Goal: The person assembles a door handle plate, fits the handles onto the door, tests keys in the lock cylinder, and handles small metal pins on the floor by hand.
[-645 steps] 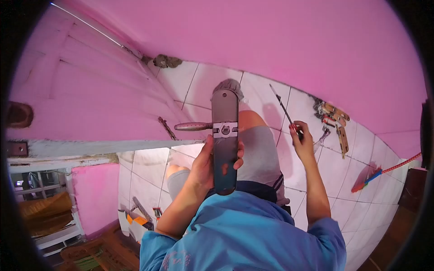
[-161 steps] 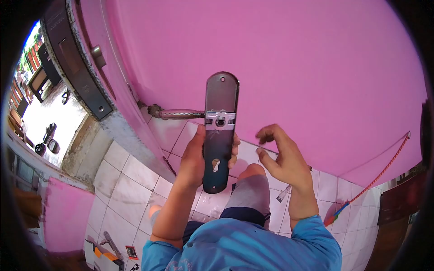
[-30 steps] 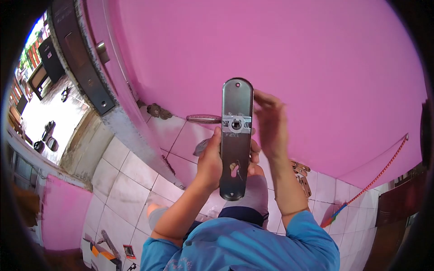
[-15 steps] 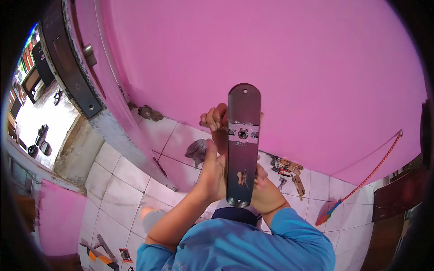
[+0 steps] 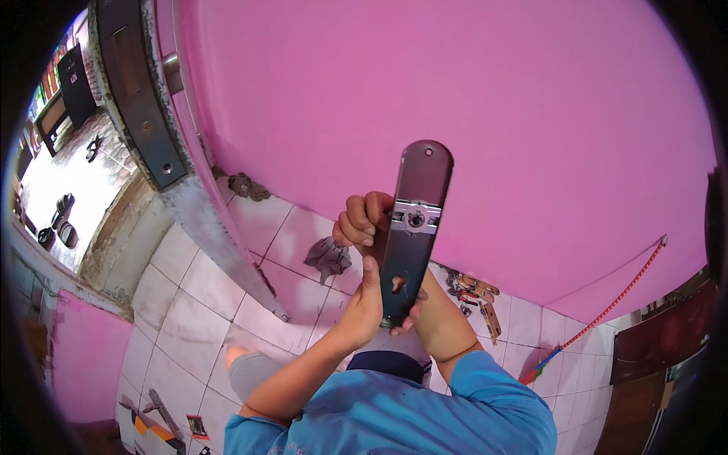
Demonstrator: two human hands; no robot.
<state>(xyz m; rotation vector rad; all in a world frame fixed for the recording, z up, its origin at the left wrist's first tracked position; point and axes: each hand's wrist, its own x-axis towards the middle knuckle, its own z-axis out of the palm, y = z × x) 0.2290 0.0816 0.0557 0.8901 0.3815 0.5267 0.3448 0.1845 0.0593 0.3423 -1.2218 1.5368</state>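
A long dark door handle plate (image 5: 410,254) with rounded ends is held up in front of me, its back side facing the camera. A bright metal bracket with a square spindle hole crosses it, and a keyhole cutout lies lower down. My left hand (image 5: 364,307) grips the lower end, thumb up along the left edge and fingertips showing at the right edge. My right forearm passes behind the plate. The curled fingers of my right hand (image 5: 365,220) show at the plate's left side, around the handle's hidden front. What they close on is out of sight.
The door edge (image 5: 144,114) with its lock faceplate stands at left, near the pink wall (image 5: 546,114). A grey rag (image 5: 328,258) lies on the tiled floor, with metal lock parts (image 5: 478,292) at right. A red-and-white striped cord (image 5: 622,292) slants down from the wall. Tools (image 5: 155,425) lie lower left.
The plate has tilted, its top leaning to the right and its lower end rising a little. Both hands stay on it. The view has shifted slightly.
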